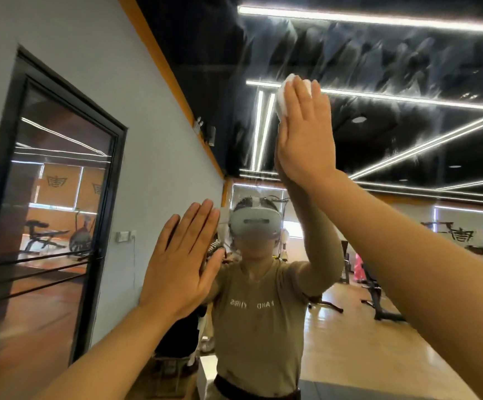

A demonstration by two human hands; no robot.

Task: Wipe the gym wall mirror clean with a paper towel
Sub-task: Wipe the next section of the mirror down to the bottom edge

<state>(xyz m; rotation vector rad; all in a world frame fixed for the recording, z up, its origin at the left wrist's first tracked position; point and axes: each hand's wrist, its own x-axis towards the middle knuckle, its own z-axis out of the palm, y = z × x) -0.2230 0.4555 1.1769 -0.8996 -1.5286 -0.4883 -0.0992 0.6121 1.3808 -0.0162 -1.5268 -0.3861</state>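
Right hand (303, 134), fingers straight, flat against the mirror (393, 67), pressing a wadded paper towel (285, 95) to the glass high up; the towel shows only above and beside the fingertips. Left hand (179, 267) spread flat lower down, palm on or just off the glass, hard to tell which, holding nothing. Streaks and smears spread across the upper mirror to the right of the towel. Judging by that, wiping is underway; the streaked upper stretch probably still needs passes. Lower glass looks clearer.
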